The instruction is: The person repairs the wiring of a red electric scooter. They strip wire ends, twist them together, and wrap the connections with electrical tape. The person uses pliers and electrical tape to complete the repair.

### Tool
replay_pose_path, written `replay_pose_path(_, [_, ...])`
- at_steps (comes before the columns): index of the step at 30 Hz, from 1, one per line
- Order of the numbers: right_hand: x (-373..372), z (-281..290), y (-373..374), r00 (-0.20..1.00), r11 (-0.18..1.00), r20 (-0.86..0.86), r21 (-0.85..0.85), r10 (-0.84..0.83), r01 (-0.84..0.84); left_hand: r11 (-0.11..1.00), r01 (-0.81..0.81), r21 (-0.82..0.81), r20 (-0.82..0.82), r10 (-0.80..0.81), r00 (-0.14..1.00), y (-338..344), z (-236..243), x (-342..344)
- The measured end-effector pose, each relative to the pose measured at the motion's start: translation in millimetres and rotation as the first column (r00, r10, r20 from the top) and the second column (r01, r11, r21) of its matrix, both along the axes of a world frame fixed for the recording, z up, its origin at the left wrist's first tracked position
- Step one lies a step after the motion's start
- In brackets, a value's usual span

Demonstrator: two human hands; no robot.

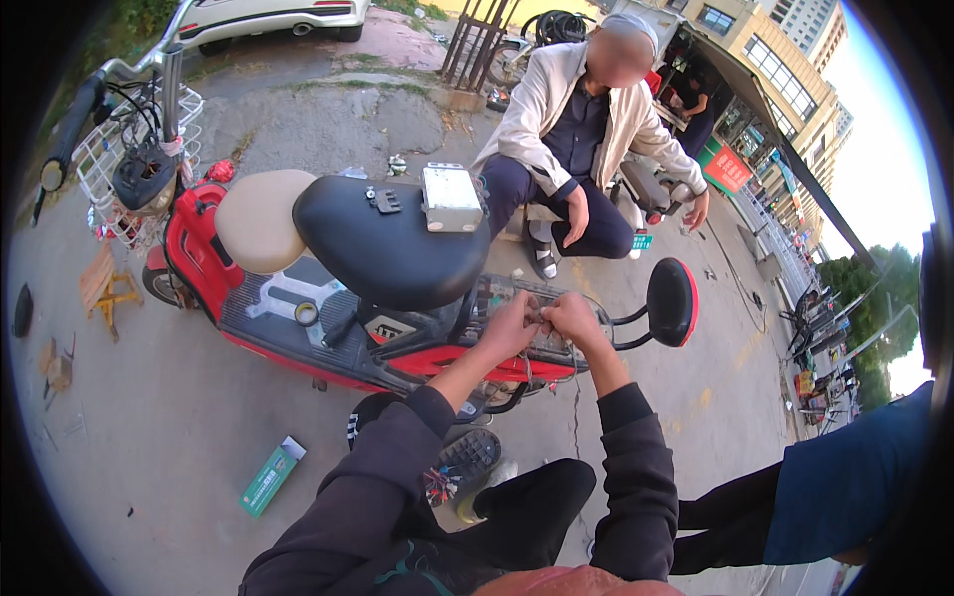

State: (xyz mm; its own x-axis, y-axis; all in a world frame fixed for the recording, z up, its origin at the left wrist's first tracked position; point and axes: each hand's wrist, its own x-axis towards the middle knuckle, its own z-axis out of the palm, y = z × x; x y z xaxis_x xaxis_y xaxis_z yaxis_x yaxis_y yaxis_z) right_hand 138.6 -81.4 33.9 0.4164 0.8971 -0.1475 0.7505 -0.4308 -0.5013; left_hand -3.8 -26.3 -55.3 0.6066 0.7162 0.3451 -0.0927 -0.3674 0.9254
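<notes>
Red scooter [388, 248] is standing on concrete [696, 407] stretching open beyond its backrest [673, 303]; left hand [510, 326] and right hand [573, 320] are meeting above its rear frame [553, 346], forearms angling inward, fingers [531, 309] curling, any grasped item impossible to tell.

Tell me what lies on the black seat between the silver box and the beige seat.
The head view shows a small dark part there, close to the silver box.

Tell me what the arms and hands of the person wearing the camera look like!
Long, dark, wrinkled sleeves end in black cuffs partway down the forearms. The left hand and right hand are bare.
</notes>
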Motion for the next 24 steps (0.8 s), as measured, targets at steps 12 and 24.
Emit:
replay_pose_path(12, [-2.2, 7.0, -11.9, 0.865, 0.973, -0.448, -0.128, -0.228, 0.19, 1.0, -0.009, -0.012, 0.04, 0.01, 0.999, 1.3, 2.1, 1.2])
replay_pose_path(24, [-17.8, 35.3, -41.8, 0.792, 0.933, -0.592, 0.183, -0.148, 0.311, 0.996, 0.075, -0.045, 0.041, -0.074, 0.996, 8.7, 6.6, 0.2])
